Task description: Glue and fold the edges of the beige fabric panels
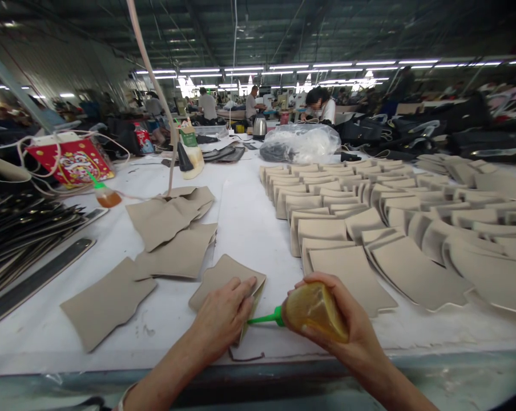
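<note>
Squeezing gently seemed wise: our right fingers (333,281) wrapped the bottle (307,314); left fingers (238,290), loosely extended, steadied the panel (218,275) beneath

Lg. factory wkshp. Strip lights (289,67) in rows under metal roof (262,37); co-wkrs (207,105) behind; worktop (249,228) w/ many beige panels (322,229).

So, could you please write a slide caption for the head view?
Left hand on a beige piece, right hand holding a bottle, green nozzle at the piece's edge.
</note>
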A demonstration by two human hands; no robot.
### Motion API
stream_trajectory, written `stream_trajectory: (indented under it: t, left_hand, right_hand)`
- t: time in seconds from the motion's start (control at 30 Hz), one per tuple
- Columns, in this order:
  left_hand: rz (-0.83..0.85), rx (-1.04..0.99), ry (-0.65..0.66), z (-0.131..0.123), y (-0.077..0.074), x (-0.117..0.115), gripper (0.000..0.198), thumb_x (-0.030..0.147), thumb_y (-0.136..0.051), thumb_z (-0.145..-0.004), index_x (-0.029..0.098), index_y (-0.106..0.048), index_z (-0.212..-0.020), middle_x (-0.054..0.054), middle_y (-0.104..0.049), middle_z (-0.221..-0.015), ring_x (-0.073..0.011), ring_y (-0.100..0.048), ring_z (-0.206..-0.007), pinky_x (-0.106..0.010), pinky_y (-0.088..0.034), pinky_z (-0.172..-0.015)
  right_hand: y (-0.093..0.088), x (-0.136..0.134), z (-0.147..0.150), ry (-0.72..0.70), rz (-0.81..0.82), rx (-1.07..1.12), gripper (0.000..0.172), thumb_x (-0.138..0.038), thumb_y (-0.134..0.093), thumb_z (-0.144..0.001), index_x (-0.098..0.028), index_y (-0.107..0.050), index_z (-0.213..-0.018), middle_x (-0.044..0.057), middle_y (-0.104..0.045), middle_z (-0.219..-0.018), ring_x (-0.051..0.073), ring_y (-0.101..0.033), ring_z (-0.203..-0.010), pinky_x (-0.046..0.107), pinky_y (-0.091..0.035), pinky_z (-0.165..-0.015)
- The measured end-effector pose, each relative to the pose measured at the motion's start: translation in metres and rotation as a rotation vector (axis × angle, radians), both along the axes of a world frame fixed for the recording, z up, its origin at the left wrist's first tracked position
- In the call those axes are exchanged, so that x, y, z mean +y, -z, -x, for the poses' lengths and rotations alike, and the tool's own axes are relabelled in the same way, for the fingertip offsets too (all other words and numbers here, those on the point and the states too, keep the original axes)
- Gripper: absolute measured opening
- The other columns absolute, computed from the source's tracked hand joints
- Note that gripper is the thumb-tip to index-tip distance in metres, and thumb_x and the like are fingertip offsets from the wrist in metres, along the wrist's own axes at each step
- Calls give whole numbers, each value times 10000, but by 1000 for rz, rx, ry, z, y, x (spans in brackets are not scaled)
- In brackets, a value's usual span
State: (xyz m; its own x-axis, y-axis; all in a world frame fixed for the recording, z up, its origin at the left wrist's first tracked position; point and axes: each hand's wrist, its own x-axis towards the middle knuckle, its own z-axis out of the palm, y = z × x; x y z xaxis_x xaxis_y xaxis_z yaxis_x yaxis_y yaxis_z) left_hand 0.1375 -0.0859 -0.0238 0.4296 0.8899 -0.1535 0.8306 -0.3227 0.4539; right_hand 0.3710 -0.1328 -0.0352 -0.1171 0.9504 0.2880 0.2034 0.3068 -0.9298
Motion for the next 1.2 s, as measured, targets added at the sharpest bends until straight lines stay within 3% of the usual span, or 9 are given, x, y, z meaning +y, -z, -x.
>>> stream_trajectory:
  t: [0.23,0.43,0.6,0.8,1.0,1.2]
  left_hand:
    - [4,-14,-5,2,0,-1,444,307,-303,-962,237,-472,-1366,-61,-605,-1045,-227,-611,-950,-336,-430,-825]
    - [9,-42,-4,1,-1,0,440,307,-316,-959,232,-483,-1359,-58,-607,-1062,-225,-606,-961,-336,-431,-837]
    - [0,-37,-6,1,0,-1,436,318,-317,-963,232,-483,-1357,-57,-607,-1051,-222,-610,-951,-334,-433,-832]
    - [-7,-45,-8,2,1,-2,434,323,-327,-959,243,-479,-1358,-50,-606,-1080,-224,-610,-961,-338,-436,-834]
    - [12,-36,-9,1,-1,0,444,312,-314,-959,228,-480,-1362,-63,-609,-1077,-232,-608,-970,-351,-438,-856]
    - [39,-56,-7,2,-1,0,439,308,-324,-953,233,-490,-1353,-63,-612,-1097,-230,-602,-992,-345,-436,-875]
  right_hand:
    - [-1,8,-5,79,-63,-59,463,-381,-754,-830,-301,-493,-1205,6,-541,-1153,220,-536,-1042,285,-393,-915]
    - [0,4,-3,-77,33,14,509,-428,-750,-831,-305,-468,-1238,19,-541,-1177,243,-549,-1053,315,-427,-906]
    - [1,6,-3,50,-46,-25,458,-371,-752,-833,-300,-494,-1205,6,-545,-1152,214,-542,-1038,274,-402,-911]
    - [4,-1,2,-83,98,85,547,-440,-750,-819,-281,-451,-1248,39,-547,-1177,259,-548,-1053,316,-449,-882]
    - [3,5,1,42,19,35,488,-393,-750,-826,-257,-482,-1210,44,-555,-1149,246,-556,-1024,307,-426,-886]
    - [5,2,4,-84,114,79,548,-410,-749,-821,-246,-445,-1246,63,-533,-1188,270,-535,-1050,336,-425,-888]
